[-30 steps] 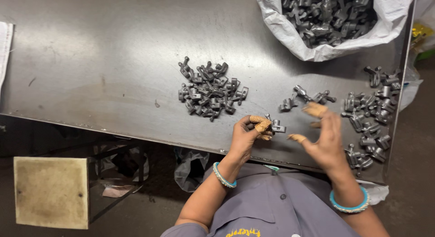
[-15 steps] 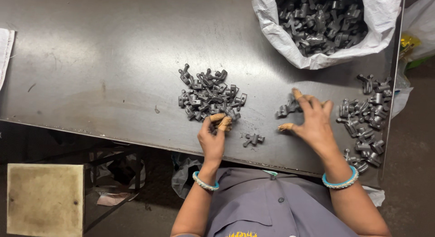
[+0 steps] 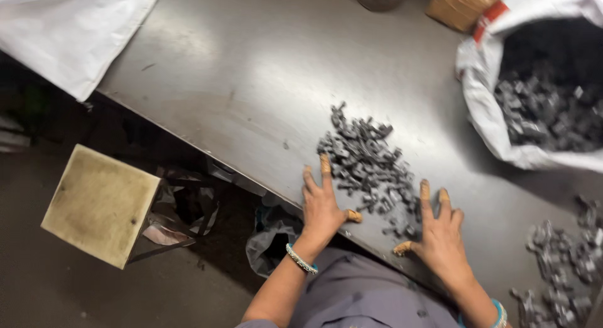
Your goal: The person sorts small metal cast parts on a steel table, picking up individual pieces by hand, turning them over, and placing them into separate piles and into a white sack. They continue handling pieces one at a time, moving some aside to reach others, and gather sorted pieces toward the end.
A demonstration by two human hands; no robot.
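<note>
head camera, looking steeply down, close over metal table (image 3: 239, 83)

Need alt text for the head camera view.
Both open hands, left hand and right hand, rest flat beside a pile of small dark metal parts on a grey metal table. A white sack holds more parts.

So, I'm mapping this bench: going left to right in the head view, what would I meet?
White cloth sheet → square yellowish stool top → left hand → middle pile of small dark metal parts → right hand → white sack of metal parts.
</note>
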